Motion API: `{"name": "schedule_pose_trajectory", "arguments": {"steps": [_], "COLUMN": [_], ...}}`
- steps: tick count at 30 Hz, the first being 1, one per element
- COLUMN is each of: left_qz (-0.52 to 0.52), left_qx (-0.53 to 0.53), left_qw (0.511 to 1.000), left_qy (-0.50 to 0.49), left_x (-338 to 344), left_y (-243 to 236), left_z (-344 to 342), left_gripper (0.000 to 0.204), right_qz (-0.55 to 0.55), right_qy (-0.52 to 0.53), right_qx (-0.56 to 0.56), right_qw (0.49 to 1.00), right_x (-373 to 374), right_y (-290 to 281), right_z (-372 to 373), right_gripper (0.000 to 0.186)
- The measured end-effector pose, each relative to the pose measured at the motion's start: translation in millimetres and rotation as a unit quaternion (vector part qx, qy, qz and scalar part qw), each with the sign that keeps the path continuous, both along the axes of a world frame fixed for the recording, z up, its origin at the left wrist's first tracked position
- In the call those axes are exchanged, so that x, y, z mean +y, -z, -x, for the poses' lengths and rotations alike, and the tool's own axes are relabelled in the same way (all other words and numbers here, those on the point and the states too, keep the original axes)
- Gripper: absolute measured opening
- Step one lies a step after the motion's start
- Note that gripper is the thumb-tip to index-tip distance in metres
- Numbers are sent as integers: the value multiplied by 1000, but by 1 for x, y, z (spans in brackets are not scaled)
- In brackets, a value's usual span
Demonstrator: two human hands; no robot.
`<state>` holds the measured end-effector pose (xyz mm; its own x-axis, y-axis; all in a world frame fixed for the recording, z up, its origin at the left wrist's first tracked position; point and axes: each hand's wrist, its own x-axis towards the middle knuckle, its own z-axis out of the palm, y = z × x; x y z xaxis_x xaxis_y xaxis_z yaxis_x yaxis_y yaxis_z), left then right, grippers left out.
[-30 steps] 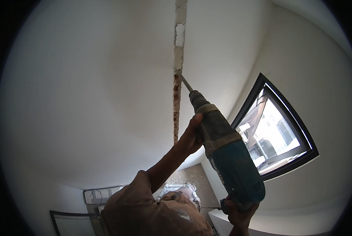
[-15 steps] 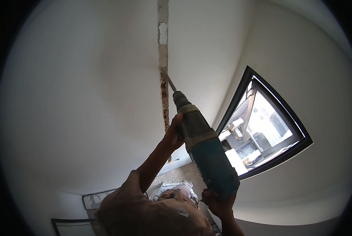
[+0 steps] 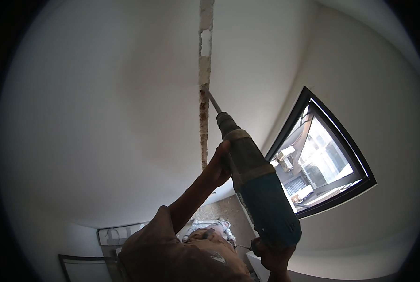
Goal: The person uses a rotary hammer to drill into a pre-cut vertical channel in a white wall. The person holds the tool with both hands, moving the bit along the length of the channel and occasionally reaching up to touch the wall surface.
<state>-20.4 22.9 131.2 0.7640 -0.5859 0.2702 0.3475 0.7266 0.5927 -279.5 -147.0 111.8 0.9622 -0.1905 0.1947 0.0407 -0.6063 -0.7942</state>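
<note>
A large teal and dark grey demolition hammer slants up and to the left in front of me. My left hand grips its front housing from the left side. Down at its rear end, my right hand is closed around the handle, mostly hidden by the body. From the nose runs a steel chisel, its tip in a narrow groove cut in the white wall. Below the tip the groove is rough and reddish-brown; above it, the surface is paler and flatter.
A black-framed window stands to the right, with outdoor equipment beyond the glass. Debris-strewn floor shows below, with a bundle of whitish plastic on it. A dark-edged panel is at the lower left.
In the picture, the hammer, both hands, the groove and the window have all shifted slightly right and down. The chisel tip stays at about the same place in the groove.
</note>
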Motion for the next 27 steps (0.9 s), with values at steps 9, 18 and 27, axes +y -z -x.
{"name": "schedule_pose_trajectory", "arguments": {"steps": [9, 18, 27], "left_qz": [-14, 67, 165], "left_qx": [-36, -22, -33], "left_qw": [999, 997, 985], "left_qy": [-15, -18, -19], "left_x": [-7, -29, -52], "left_y": [-19, -42, -104], "left_z": [-7, -16, -25], "left_gripper": [76, 61, 59], "right_qz": [-155, -104, -79], "right_qy": [47, 63, 113], "right_qx": [-86, -72, -137], "right_qw": [983, 990, 981], "right_x": [11, -29, -33], "right_y": [-3, -67, -209], "right_z": [-2, -11, -55], "right_gripper": [101, 101, 96]}}
